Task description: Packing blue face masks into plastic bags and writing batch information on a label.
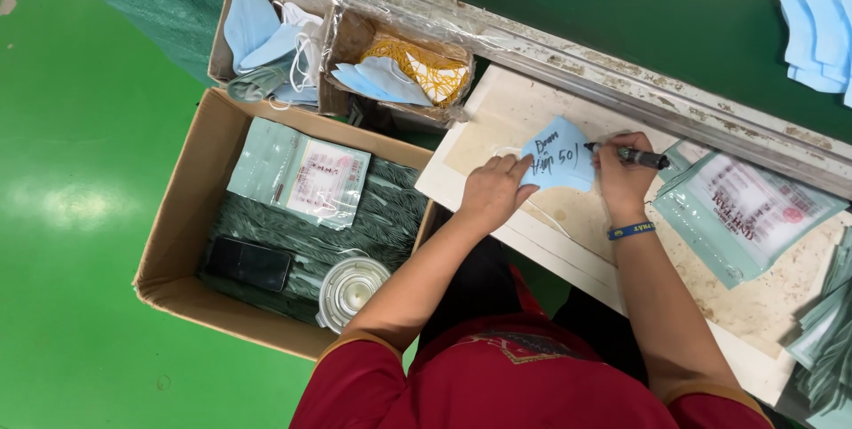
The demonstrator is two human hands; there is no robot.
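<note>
A light blue face mask [557, 156] lies on the worn white work board [772, 305], with dark handwriting on it. My left hand [493, 189] presses down on the mask's left edge, fingers flat. My right hand [623, 179] grips a black marker [632, 156] whose tip rests at the mask's right edge. A blue wristband [631, 231] circles my right wrist. My sleeves are red.
A large cardboard box [177, 225] at left holds green sealed packets [302, 172], a black phone [248, 262] and a lidded cup [352, 289]. Smaller boxes of blue masks [266, 39] stand behind. More packets [754, 212] lie right of my hand. Green floor at left.
</note>
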